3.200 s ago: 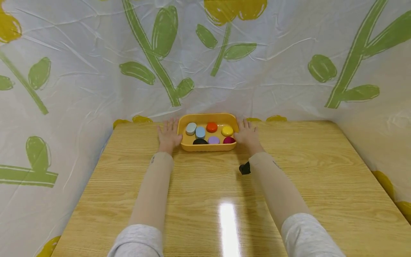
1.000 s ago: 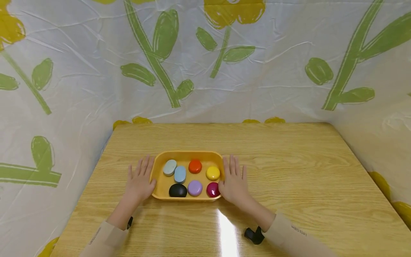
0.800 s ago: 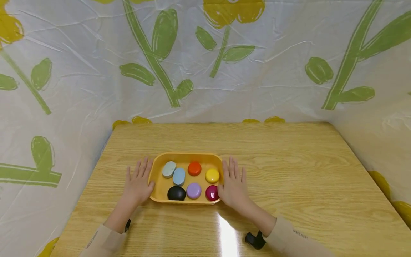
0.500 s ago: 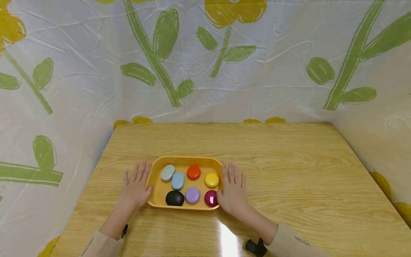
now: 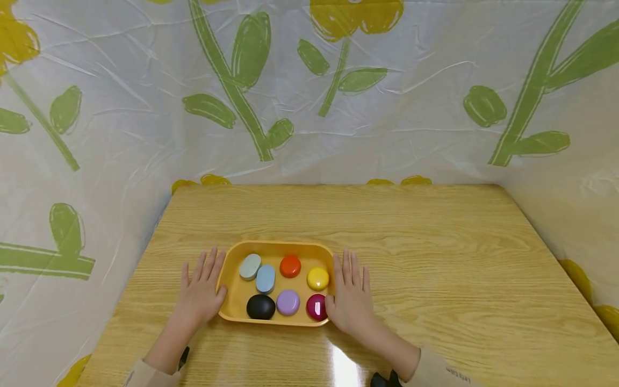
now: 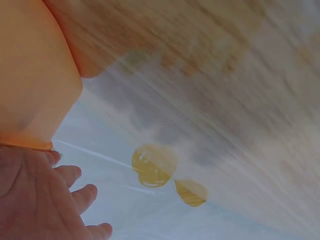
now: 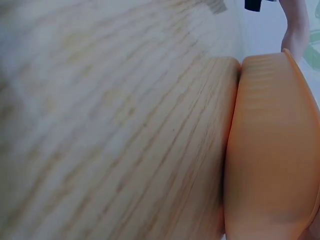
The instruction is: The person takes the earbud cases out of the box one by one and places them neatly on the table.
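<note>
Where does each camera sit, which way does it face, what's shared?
Head: worn on the head, facing forward-down at the yellow-orange tray and wood-grain table; left grip, right grip, forearms show.
Left wrist: on that wrist, facing past the tray to the floral sheet; the left grip's fingers show.
Right wrist: on that wrist, facing along the tray's wall; a forearm, apparently left, upper right.
Head and left wrist share tray and left grip.

Orange tray [image 5: 234, 297] on wood tbl [image 5: 425, 247]; L hand [image 5: 199, 298] at its left end, R hand [image 5: 353, 306] at its right, fingers straight, thumbs at rim. In tray: grey oval [image 5: 250, 267] + lt-blue oval [image 5: 265, 279] toward left, red pc [image 5: 290, 266] at back, yellow pc [image 5: 317, 279] right, black pc [image 5: 260, 307], purple pc [image 5: 288, 302] + magenta pc [image 5: 316, 307] along front. Floral sheet [image 5: 387, 118] behind tray, past tbl.
</note>
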A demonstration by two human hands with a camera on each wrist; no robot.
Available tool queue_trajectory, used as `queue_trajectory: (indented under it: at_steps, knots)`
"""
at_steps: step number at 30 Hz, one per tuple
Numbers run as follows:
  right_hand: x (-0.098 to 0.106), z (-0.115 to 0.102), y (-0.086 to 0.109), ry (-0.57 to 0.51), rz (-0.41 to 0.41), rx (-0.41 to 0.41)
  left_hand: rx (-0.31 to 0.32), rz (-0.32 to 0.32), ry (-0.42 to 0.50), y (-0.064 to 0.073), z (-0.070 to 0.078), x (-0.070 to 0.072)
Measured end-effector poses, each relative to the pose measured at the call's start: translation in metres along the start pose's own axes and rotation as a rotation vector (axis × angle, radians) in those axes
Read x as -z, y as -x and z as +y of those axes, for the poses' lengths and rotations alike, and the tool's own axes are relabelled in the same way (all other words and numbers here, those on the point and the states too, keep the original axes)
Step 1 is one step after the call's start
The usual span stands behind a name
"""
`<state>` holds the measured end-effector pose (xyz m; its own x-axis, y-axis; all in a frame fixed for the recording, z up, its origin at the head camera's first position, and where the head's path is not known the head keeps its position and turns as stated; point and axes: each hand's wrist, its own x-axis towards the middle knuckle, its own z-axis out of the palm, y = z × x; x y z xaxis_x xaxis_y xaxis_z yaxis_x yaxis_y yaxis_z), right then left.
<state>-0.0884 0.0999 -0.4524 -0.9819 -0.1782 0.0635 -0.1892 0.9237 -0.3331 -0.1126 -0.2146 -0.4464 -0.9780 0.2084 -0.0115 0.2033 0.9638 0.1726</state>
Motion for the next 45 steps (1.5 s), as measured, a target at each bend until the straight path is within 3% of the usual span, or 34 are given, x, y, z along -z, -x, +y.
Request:
queue_trajectory:
  at_steps: [13, 19, 27, 35, 45]
  knots:
    - [-0.001, 0.003, -0.001, -0.041, -0.009, 0.005, 0.002, -0.003, 0.01, 0.002, 0.001, 0.002]
    - [0.015, -0.001, -0.012, -0.051, 0.023, 0.043, 0.008, -0.022, 0.011, 0.002, 0.001, 0.002]
    - [0.027, -0.006, -0.034, 0.016, 0.164, 0.266, 0.011, -0.02, 0.005, 0.002, 0.002, 0.001]
    - [0.013, -0.011, -0.041, 0.101, 0.107, 0.345, 0.011, -0.013, 0.008, 0.002, 0.001, 0.001]
    - [-0.004, -0.026, -0.043, 0.177, 0.057, 0.291, 0.013, -0.012, 0.012, 0.003, 0.0, 0.0]
